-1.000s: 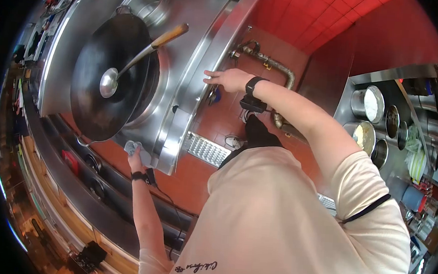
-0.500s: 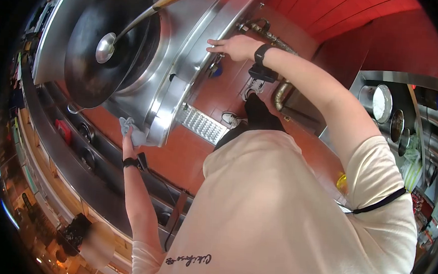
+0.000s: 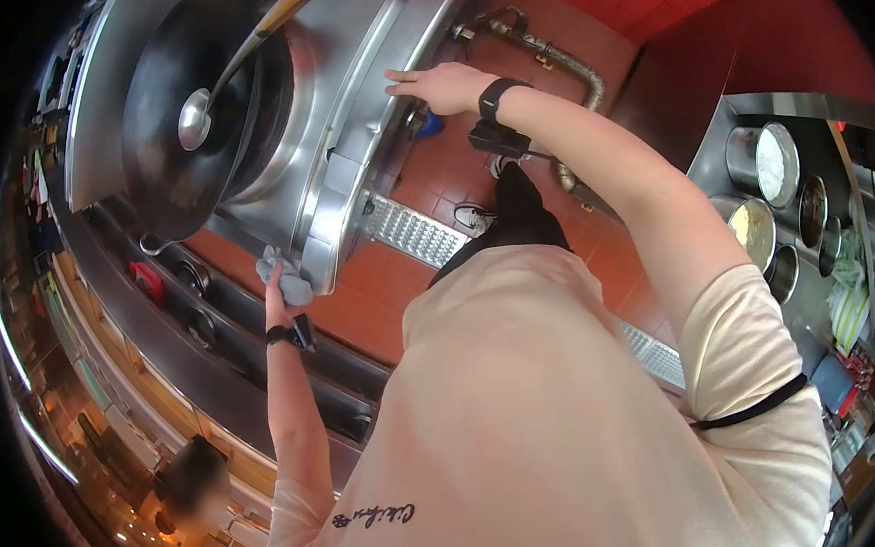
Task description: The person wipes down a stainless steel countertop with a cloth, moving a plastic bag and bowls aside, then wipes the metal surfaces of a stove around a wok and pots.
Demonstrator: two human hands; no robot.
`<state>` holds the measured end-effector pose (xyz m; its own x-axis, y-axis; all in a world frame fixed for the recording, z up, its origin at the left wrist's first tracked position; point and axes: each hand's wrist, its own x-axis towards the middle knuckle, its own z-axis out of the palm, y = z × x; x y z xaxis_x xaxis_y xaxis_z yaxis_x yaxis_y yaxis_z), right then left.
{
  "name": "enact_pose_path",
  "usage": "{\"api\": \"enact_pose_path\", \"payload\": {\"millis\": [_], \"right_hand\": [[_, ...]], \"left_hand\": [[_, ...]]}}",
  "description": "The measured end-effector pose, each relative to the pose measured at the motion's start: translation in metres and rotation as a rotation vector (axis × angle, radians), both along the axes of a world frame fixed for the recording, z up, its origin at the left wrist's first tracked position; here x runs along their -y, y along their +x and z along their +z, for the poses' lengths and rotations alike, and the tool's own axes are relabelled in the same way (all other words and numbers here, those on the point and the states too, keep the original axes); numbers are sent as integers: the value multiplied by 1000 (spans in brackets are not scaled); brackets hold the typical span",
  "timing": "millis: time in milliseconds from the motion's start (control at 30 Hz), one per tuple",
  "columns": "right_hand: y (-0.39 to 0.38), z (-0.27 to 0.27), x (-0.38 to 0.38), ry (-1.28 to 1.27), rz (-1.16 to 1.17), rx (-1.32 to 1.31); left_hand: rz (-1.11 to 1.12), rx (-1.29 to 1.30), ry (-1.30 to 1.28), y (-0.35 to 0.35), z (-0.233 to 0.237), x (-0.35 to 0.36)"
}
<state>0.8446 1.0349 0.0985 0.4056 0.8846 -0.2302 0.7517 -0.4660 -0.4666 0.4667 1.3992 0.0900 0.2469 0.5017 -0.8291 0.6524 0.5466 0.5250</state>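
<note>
My left hand (image 3: pixel 275 292) is closed on a grey cloth (image 3: pixel 292 280), beside the near corner of the steel stove (image 3: pixel 322 221). Two fingers of my right hand (image 3: pixel 444 86) reach out over the stove's front rim; the hand holds nothing visible, and its other fingers are partly hidden. A large dark wok (image 3: pixel 174 77) sits tilted on the stove. Inside it rests a metal ladle (image 3: pixel 194 120) whose wooden handle (image 3: pixel 292 2) points up and away.
Pots, one a white-filled pot (image 3: pixel 777 165), stand on a counter at the right. Pipes (image 3: pixel 570 66) run beyond my right arm. A perforated metal strip (image 3: pixel 410 234) crosses the red floor (image 3: pixel 365 304). Another person (image 3: pixel 194 484) is blurred at the lower left.
The view has shifted, bringing more pots into sight at the right. My left hand with the cloth has moved nearer the stove's corner. My right hand stays at the front rim.
</note>
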Motion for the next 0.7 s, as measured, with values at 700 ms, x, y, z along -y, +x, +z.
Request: {"api": "enact_pose_path", "payload": {"millis": [700], "right_hand": [[-42, -98, 93, 178, -642, -56]], "left_hand": [[-1213, 397, 1185, 295, 104, 171]]}}
